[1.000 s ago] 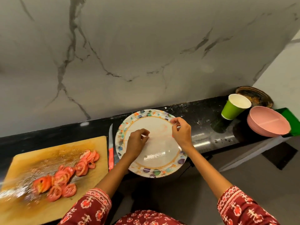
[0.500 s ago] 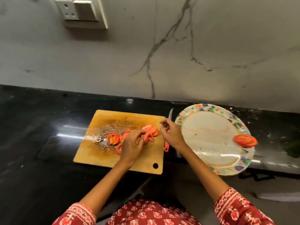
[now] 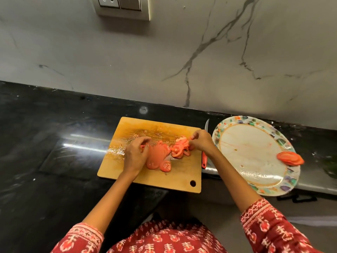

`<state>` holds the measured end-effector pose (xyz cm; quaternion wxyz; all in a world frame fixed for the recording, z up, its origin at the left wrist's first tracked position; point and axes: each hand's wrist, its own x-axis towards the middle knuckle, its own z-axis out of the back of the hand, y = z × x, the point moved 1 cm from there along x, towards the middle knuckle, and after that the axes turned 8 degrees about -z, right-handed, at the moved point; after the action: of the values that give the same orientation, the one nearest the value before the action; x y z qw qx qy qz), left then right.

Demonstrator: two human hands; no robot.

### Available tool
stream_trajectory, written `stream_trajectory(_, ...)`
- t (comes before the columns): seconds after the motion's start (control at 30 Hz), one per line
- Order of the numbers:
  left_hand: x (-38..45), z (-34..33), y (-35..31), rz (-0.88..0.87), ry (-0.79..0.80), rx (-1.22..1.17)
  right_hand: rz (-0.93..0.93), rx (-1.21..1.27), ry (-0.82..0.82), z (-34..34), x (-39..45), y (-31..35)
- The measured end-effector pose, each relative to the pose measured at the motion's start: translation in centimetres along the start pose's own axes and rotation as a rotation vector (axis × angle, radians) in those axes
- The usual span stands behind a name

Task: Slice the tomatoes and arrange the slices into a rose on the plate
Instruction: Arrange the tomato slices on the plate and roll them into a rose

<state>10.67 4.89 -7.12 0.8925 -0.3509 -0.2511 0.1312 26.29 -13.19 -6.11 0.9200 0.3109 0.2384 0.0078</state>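
Now my left hand (image 3: 135, 155) and right hand (image 3: 200, 141) both pinch slices (image 3: 179, 147) on the board (image 3: 145, 176). Wet, thin slices could tear or slip on the way right to the plate (image 3: 228, 132).

Hidden, cropped and blurred parts

The right hand (image 3: 201, 141) covers the knife's (image 3: 204, 159) middle; tomato slices (image 3: 164, 154) blur together; the wall socket (image 3: 122, 6) is cropped at the frame's top edge.

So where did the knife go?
In the head view the knife lies on the black counter, in the gap between the cutting board and the plate, partly hidden behind the right hand.
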Motion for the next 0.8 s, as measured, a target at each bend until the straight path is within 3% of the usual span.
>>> stream_trajectory(0.27,1.8,0.4,-0.6,0.019,0.089,-0.207,0.106,0.226,0.066,3.6,-1.9,3.0)
stream_trajectory(0.4,2.8,0.2,-1.9,0.013,0.17,-0.283,0.203,0.315,0.22,3.8,-3.3,5.7)
stream_trajectory(0.53,3.5,0.6,-2.0,-0.01,0.127,-0.31,0.261,0.269,0.312,3.5,-4.3,7.7)
stream_trajectory(0.8,1.4,0.9,0.3,0.043,0.126,-0.25,0.135,0.228,0.365,0.1,-4.3,6.0)
